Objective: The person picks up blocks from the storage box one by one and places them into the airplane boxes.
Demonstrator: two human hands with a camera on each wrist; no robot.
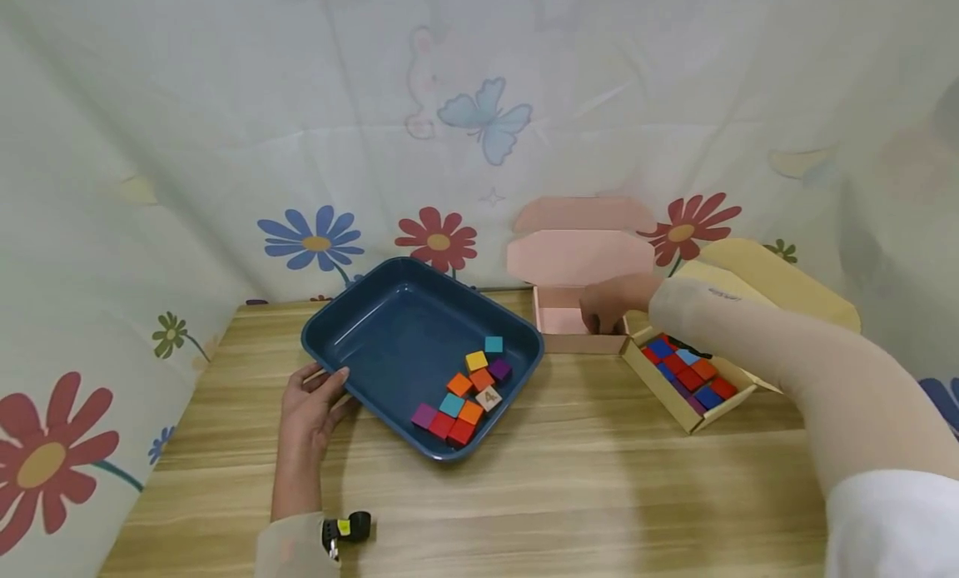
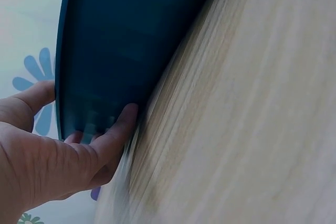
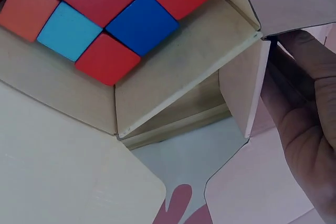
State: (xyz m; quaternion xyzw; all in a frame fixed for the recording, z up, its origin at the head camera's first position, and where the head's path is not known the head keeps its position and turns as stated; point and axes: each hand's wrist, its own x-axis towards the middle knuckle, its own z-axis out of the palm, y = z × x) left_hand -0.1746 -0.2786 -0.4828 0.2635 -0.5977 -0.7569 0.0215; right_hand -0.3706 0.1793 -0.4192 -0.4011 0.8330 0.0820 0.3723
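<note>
My left hand grips the left side of a dark blue tray, its thumb over the rim and other fingers lower on the outside. Colored cubes, among them a yellow cube and a plain wooden cube marked 4, gather in the tray's near right part. Reaching down into an open pink box, my right hand is bent beside the box's right wall. I cannot tell whether it holds anything, as its fingertips are hidden. The pink side wall is close to those fingers in the right wrist view.
Right of the pink box, an open yellow box holds red, blue and other cubes under my right forearm. Both box lids stand up at the back, near a flower-print cloth. Everything stands on a wood-grain table.
</note>
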